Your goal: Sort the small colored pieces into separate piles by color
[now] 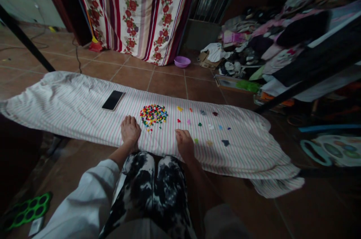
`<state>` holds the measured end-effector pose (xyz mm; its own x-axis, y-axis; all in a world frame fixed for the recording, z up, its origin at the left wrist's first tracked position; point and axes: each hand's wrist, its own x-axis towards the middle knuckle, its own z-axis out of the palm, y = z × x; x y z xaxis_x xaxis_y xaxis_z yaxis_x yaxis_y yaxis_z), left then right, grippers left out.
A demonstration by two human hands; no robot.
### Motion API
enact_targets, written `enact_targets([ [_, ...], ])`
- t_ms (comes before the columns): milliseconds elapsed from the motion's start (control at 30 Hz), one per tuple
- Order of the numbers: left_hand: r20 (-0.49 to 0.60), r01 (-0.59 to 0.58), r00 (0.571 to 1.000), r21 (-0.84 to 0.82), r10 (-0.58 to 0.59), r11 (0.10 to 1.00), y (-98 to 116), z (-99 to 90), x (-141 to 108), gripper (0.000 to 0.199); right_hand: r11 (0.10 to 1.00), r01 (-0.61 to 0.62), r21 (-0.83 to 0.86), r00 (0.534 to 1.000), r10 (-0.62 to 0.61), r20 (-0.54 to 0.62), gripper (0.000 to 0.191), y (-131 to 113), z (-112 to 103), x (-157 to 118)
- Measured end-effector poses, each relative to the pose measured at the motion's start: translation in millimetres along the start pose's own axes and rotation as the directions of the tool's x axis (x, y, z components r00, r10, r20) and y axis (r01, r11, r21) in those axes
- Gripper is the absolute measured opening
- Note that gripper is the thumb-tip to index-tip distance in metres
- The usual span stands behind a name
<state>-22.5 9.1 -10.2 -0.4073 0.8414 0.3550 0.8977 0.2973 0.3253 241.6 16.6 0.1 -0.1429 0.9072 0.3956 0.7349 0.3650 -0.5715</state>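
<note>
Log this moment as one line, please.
left hand: palm down on cloth; right hand: curled, contents unclear; mixed heap: beyond hands; small clusters: right of heap; phone: left of heap

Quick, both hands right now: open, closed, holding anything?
Left hand: loosely open, back up, resting on the striped cloth; nothing visibly held.
Right hand: closed, fingers curled; whether anything is inside cannot be told.
</note>
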Motion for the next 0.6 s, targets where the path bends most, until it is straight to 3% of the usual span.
enact_targets([
  [167, -0.005, -0.007, 1.000, 0.004, 0.007, 1.000, 0, -0.3, 0, 0.035, 0.991, 0.107, 0.083, 0.980, -0.119, 0.162, 0.029, -35, 24, 12],
  [367, 0.011, 0.003, 1.000, 0.004, -0.004, 1.000, 1, -0.7, 0, 0.035, 0.982, 0.189, -0.019, 0.926, -0.172, 0.335, 0.027, -72, 49, 28],
  [500, 0.002, -0.001, 1.000, 0.011, 0.001, 1.000, 1, 0.1, 0, 0.036, 0.969, 0.241, -0.059, 0.889, -0.196, 0.415, 0.023, -85, 58, 36],
  [600, -0.001, -0.002, 1.000, 0.006, 0.002, 1.000, 0, 0.6, 1, 0.036, 0.972, 0.222, -0.075, 0.887, -0.169, 0.429, 0.024, -85, 63, 41],
])
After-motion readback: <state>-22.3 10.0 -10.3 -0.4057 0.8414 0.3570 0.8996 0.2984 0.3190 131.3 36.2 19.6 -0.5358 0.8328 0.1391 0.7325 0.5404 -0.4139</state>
